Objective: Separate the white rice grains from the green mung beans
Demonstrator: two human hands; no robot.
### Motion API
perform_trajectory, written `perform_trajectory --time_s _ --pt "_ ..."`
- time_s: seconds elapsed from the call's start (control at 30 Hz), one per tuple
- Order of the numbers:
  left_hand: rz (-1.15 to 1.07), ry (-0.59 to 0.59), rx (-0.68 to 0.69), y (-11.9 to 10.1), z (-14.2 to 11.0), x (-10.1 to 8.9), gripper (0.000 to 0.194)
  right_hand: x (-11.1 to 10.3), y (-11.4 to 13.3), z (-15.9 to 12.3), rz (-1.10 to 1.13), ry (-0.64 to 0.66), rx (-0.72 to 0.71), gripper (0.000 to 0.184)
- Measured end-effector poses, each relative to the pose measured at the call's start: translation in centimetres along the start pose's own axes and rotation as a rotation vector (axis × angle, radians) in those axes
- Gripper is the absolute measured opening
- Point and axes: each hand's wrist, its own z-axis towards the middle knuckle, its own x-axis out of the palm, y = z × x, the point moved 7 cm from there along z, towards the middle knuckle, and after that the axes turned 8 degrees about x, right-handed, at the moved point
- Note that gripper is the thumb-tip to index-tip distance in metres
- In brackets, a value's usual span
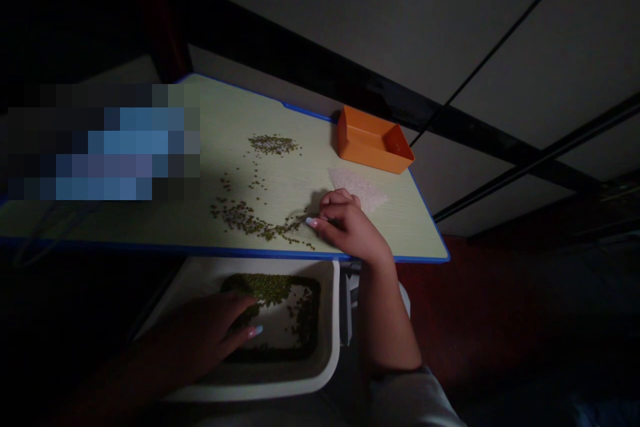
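My right hand (345, 223) rests on the pale green table (410, 233) near its front edge, fingers curled together against a trail of small green beans (250, 219). A pile of white rice (359, 187) lies just behind that hand. My left hand (210, 337) lies below the table edge, fingers stretched flat over the rim and into a white tray (327, 320) that holds more green beans (273, 288). A smaller heap of beans (273, 144) sits farther back on the table.
An orange rectangular box (374, 140) stands at the table's far right corner. The table has a blue edge. A blurred-out patch covers the left part of the table. Dark bars and a grey floor lie beyond.
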Motion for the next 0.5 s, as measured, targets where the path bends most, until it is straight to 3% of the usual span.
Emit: perform_trajectory --time_s 0.5 --pt "-0.011 -0.016 0.011 -0.17 -0.04 -0.27 0.051 -0.04 -0.08 0.17 0.04 -0.026 0.011 0.043"
